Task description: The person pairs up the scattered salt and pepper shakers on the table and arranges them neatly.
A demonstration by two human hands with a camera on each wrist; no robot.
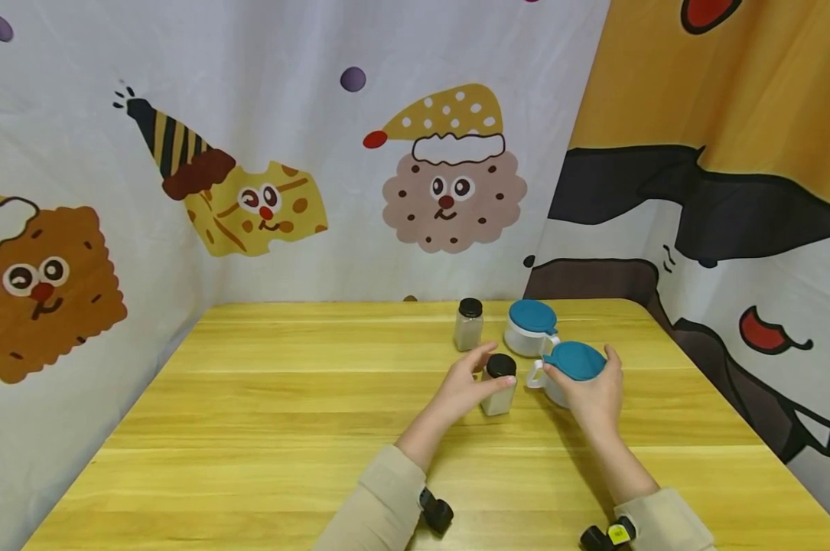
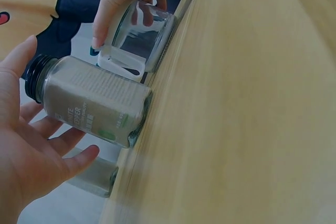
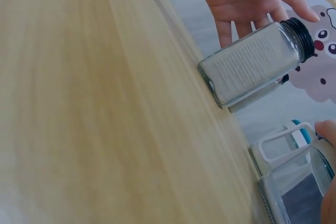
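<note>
A square glass spice jar (image 1: 499, 402) with a black lid and pale powder stands upright on the table. Its label in the left wrist view includes the word "pepper". Around it my left hand (image 1: 461, 389) is spread, thumb near the lid and fingers behind the glass, with gaps showing in both wrist views. To the right, my right hand (image 1: 597, 394) grips a clear glass pot (image 2: 144, 32) with a teal lid (image 1: 576, 360) and a white side handle (image 1: 536, 375), thumb and fingers on opposite sides. The handle points toward the spice jar.
Behind these stand another black-lidded spice jar (image 1: 468, 330) and another teal-lidded pot (image 1: 525, 341), near the far edge of the wooden table (image 1: 284, 428). A curtain (image 1: 304, 99) printed with cartoon figures hangs beyond the table.
</note>
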